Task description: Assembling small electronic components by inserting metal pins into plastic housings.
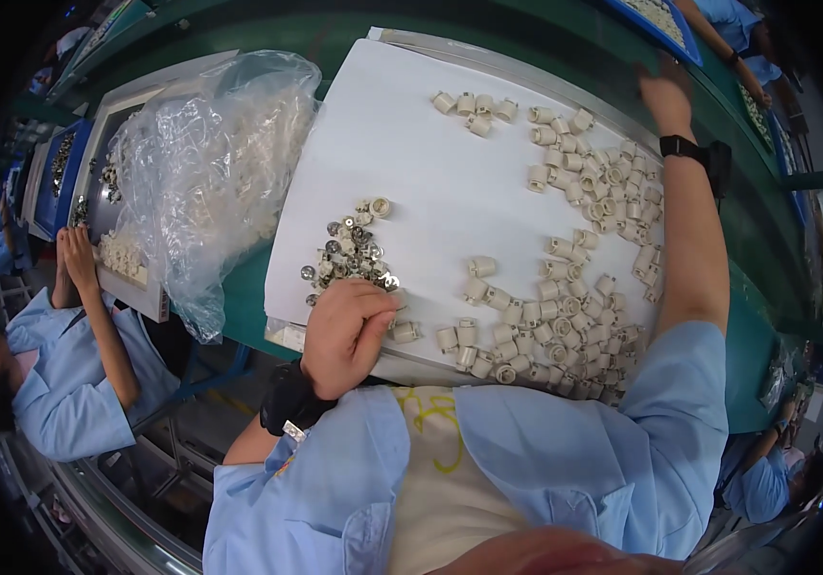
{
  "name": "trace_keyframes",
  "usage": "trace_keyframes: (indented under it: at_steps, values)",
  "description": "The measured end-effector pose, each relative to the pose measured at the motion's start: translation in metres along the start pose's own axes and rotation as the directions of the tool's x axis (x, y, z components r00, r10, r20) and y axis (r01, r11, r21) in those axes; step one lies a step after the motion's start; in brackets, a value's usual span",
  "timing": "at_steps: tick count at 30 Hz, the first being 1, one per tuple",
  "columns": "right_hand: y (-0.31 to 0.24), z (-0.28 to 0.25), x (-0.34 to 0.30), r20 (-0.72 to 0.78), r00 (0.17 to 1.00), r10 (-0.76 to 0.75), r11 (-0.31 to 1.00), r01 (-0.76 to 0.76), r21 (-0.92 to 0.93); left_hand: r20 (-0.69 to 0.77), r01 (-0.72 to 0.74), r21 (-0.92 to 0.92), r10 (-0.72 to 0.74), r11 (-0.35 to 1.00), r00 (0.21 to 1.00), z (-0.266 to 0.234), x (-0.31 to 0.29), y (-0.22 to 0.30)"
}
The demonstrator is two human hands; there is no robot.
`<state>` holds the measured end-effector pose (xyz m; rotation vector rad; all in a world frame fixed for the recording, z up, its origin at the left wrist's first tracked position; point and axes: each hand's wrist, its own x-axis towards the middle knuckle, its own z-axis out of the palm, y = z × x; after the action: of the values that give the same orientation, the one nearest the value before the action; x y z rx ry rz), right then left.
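My left hand (346, 333) is closed at the near left edge of the white work surface (411, 182). Its thumb presses against the curled fingers; whatever they hold is hidden or too small to name. Right beside it lies a heap of small shiny metal discs and fittings (352, 251), mixed with a few cream pieces. My right hand (666, 100) reaches past the far right edge toward a blue tray (665, 29) of pale parts, its fingers smeared by motion. Many cream, hollow, cylindrical pieces resembling lamp sockets (565, 321) cover the right side, with more sockets (613, 182) farther back.
A clear plastic bag (229, 172) of pale parts bulges at the left of the board. Farther left, a co-worker's hands (76, 259) are at another tray. A raised metal rim (488, 63) runs along the board's far side, beside the green bench (354, 24).
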<state>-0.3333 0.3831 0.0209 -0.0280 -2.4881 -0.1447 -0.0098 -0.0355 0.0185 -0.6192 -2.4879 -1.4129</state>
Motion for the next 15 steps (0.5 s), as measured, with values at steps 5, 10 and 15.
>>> trace_keyframes:
  at_steps: [5, 10, 15]
  values:
    - [-0.153, -0.099, -0.062, 0.186, 0.814, -0.550, 0.559, 0.194, 0.806, -0.076, -0.028, 0.048, 0.031, 0.998, 0.997, 0.003, -0.012, 0.000]
    - [-0.189, -0.097, -0.111, 0.215, 0.713, -0.667, 0.659, 0.431, 0.617, -0.117, -0.110, 0.054, 0.116, 0.992, 0.986, 0.006, -0.013, -0.001]
    - [-0.191, -0.145, -0.122, 0.475, 0.683, -0.555, 0.667, 0.025, 0.744, -0.121, 0.043, -0.088, -0.054, 0.995, 0.991, 0.005, -0.024, 0.012]
